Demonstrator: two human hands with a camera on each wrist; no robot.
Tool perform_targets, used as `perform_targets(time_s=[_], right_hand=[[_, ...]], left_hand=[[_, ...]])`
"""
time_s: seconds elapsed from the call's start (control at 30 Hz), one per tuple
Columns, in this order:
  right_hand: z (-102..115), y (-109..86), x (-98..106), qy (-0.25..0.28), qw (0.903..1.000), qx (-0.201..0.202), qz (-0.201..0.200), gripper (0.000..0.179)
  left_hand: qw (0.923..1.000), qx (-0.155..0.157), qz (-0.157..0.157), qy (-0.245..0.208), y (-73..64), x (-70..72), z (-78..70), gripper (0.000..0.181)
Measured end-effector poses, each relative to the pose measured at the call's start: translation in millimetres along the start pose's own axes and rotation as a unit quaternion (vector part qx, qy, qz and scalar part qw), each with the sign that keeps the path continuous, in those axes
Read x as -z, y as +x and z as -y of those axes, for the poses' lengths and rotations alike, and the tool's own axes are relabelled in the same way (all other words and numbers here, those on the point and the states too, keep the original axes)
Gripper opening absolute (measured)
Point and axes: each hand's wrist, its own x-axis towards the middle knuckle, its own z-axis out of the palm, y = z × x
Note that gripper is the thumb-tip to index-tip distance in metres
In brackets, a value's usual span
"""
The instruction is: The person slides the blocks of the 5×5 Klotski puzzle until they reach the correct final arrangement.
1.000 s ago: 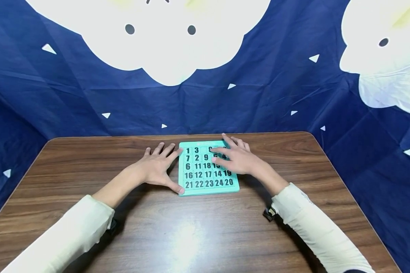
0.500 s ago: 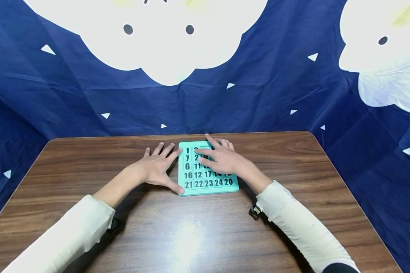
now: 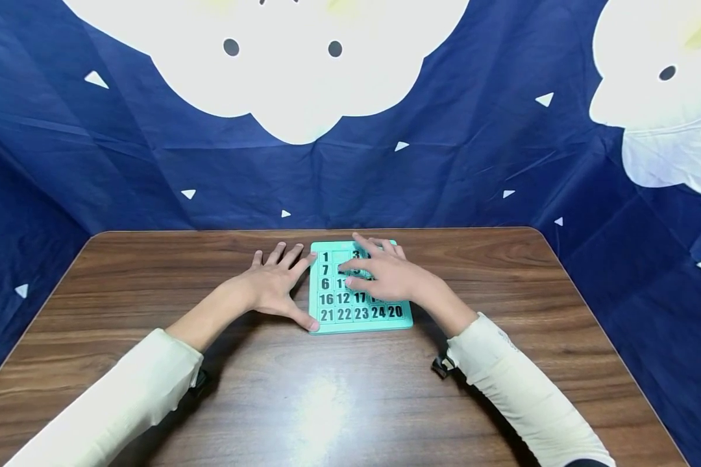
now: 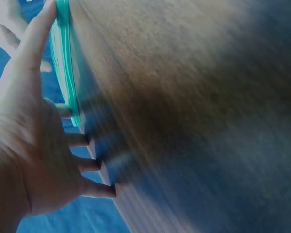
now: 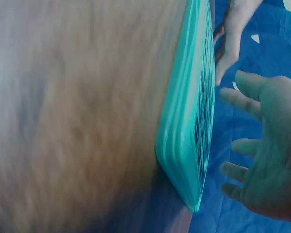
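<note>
Head view, left grip spread against teal number board, right grip spread, partly hiding tiles

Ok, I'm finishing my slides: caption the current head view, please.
Left hand spread at the edge of a turquoise number board on a wood-grain table, right hand over it.

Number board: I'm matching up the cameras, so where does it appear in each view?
Head: the number board, just below centre, partly covered by the right hand.
Left wrist: narrow strip, upper left.
Right wrist: right of centre, reaching down from the top edge.
Shared landmark: the left hand, left of centre in the first two, upper right in the last.
</note>
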Motion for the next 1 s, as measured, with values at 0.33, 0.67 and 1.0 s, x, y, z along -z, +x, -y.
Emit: perform_targets(time_s=[0.33, 0.67, 1.0], right_hand=[[-3.3, 15.5, -5.1, 0.007, 0.9995, -0.031, 0.007, 0.054], [-23.3, -12.9, 1.2, 0.032, 0.9985, -0.033, -0.029, 0.051], [-29.2, -36.6, 0.3, 0.030, 0.9993, -0.019, -0.012, 0.046]], left_hand=[[1.0000, 0.003, -0.002, -0.002, -1.2, -0.7, 3.3, 0.159], [1.0000, 0.002, -0.008, -0.002, 0.0, -2.8, 1.5, 0.161], [0.9998, 0.017, -0.008, -0.002, -6.4, -7.2, 6.6, 0.163]])
